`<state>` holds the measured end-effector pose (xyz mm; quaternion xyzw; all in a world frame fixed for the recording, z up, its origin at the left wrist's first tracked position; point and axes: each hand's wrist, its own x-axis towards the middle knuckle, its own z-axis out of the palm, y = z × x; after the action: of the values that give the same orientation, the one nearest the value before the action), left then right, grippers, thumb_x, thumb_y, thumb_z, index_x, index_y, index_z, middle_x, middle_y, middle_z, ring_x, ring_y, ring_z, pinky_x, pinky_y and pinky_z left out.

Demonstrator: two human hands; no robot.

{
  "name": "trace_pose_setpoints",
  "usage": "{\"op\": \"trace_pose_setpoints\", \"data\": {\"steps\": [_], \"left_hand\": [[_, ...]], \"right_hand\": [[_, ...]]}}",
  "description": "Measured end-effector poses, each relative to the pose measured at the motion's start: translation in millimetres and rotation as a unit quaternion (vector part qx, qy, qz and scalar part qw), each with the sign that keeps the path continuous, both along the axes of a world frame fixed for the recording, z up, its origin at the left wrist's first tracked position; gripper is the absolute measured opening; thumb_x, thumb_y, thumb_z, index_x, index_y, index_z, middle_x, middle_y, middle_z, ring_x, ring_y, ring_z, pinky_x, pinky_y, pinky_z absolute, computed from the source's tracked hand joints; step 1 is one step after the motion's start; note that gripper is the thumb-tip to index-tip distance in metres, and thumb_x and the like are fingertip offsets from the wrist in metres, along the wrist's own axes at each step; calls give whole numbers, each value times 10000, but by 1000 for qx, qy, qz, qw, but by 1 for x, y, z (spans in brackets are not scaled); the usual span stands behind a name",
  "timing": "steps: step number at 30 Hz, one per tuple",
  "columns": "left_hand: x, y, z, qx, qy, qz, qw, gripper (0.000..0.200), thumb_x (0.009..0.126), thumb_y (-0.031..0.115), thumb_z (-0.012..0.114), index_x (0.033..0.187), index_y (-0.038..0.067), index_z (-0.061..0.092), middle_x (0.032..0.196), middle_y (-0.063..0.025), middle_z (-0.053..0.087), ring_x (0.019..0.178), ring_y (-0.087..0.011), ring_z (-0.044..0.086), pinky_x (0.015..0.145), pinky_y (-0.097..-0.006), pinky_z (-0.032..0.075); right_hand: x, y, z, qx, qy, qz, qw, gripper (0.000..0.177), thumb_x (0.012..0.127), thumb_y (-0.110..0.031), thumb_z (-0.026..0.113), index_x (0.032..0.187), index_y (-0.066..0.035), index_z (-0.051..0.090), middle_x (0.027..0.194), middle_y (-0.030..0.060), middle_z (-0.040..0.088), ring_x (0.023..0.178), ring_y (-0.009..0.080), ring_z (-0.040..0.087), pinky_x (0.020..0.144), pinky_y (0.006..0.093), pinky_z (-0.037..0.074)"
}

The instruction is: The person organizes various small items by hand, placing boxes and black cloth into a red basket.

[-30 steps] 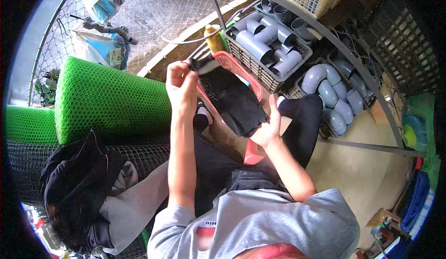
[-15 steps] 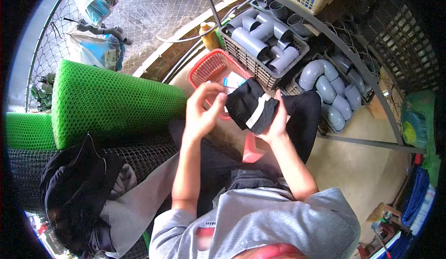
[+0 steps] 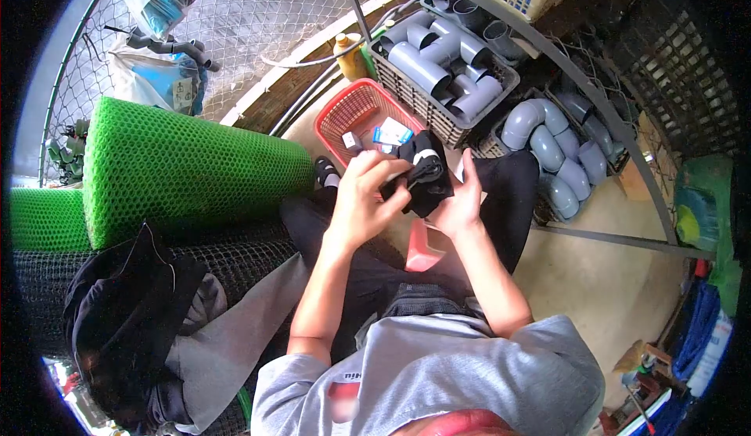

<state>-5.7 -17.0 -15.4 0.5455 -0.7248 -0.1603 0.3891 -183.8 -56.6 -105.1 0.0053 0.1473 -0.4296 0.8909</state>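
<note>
Nearby: red basket just behind the hands, small packets inside; crate of grey pipe fittings past its far corner; green mesh roll on the left.
Held: black cloth bundle, white band showing, over the basket's near rim.
Left: left hand clenched on the bundle's left edge.
Right: right hand cupped around its underside, gripping.
Hidden: the bundle's left part lies behind fingers; the kind of garment is unclear.

Black cloth with a white stripe, red lattice basket, bright green honeycomb mesh roll, pale grey pipe elbows, black netting, grey shirt.
</note>
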Motion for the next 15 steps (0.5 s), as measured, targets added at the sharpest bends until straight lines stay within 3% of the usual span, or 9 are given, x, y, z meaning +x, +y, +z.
{"op": "trace_pose_setpoints", "data": {"steps": [3, 6, 9, 12, 14, 15], "left_hand": [[6, -3, 15, -45, -41, -16, 998, 300, 742, 45, 726, 1041, 52, 752, 1027, -107, 672, 971, -288, 652, 885, -400, 524], [4, -1, 20, -9, -45, -44, 998, 308, 738, 47, 725, 1044, 64, 754, 1031, -100, 672, 992, -287, 640, 912, -402, 504], [2, 2, 14, 43, -72, -109, 991, 310, 790, 110, 768, 1099, 92, 764, 1057, -78, 675, 1006, -280, 633, 932, -396, 480], [1, 3, 12, 59, -70, -133, 987, 323, 829, 148, 785, 1144, 84, 757, 1107, -93, 686, 1054, -290, 642, 962, -397, 486], [2, 4, 8, 15, 11, -19, 1000, 307, 862, 163, 770, 1151, 62, 746, 1174, -125, 691, 1126, -303, 646, 1011, -405, 486], [6, 2, 4, 8, 27, 24, 999, 334, 884, 176, 760, 1193, 52, 725, 1216, -152, 687, 1186, -304, 640, 1046, -407, 479]], "right_hand": [[3, 1, 1, -46, -33, 14, 998, 872, 990, -748, 344, 1543, -81, 438, 1415, 173, 595, 1216, 351, 634, 1064, 518, 508], [5, 2, 9, -11, -108, 23, 994, 851, 997, -737, 348, 1530, -83, 457, 1417, 176, 593, 1226, 353, 630, 1077, 519, 497], [6, 6, 21, -7, -44, 13, 999, 782, 1020, -686, 384, 1484, -68, 507, 1399, 143, 607, 1240, 305, 620, 1083, 479, 486], [5, 4, 14, -16, -40, 7, 999, 833, 994, -722, 396, 1501, -69, 493, 1394, 173, 615, 1230, 345, 630, 1086, 506, 489], [1, 4, 8, -13, -50, 16, 999, 836, 986, -713, 430, 1497, -55, 498, 1400, 171, 620, 1254, 335, 621, 1103, 500, 474], [0, 4, 10, 2, -34, 16, 999, 756, 1002, -662, 453, 1461, -67, 535, 1387, 142, 629, 1258, 310, 615, 1105, 484, 469]]}}
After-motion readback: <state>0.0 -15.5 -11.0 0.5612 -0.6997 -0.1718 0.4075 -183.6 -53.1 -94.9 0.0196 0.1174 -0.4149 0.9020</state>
